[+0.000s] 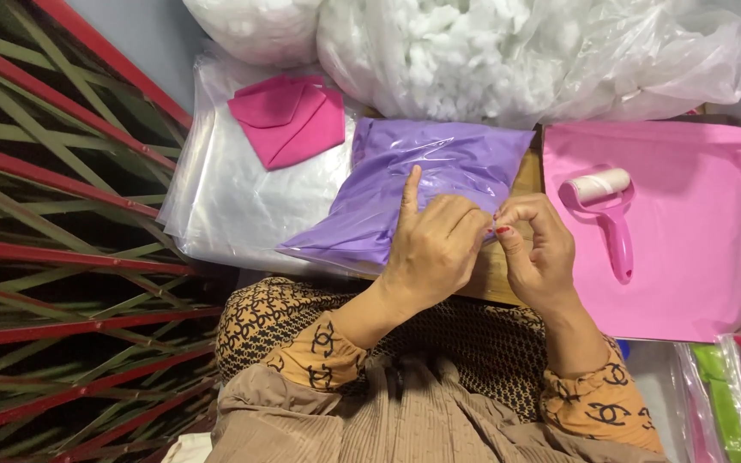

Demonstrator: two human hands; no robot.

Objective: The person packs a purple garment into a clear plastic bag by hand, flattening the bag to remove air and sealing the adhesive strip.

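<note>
Purple pouch (422, 184): soft item sealed in a clear plastic bag, lying on the bench (527, 176) in front of the person, between the clear bag stack (242, 206) and the pink sheet (696, 257). Judged light, limp and slippery in its film; best held at the right-hand edge, where the film bunches.
Left hand (435, 253): rests on the pouch, index finger raised, other fingers pinching the bag's edge.
Right hand (538, 249): closed in a pinch on the same edge, fingertips meeting the left's.
Magenta folded cloth (289, 120): on the clear bag stack.
Lint roller (606, 210): pink handle, white roll, lying on the pink sheet.
Large clear sacks (508, 51): filled with white fluffy stuffing, behind the pouch.
</note>
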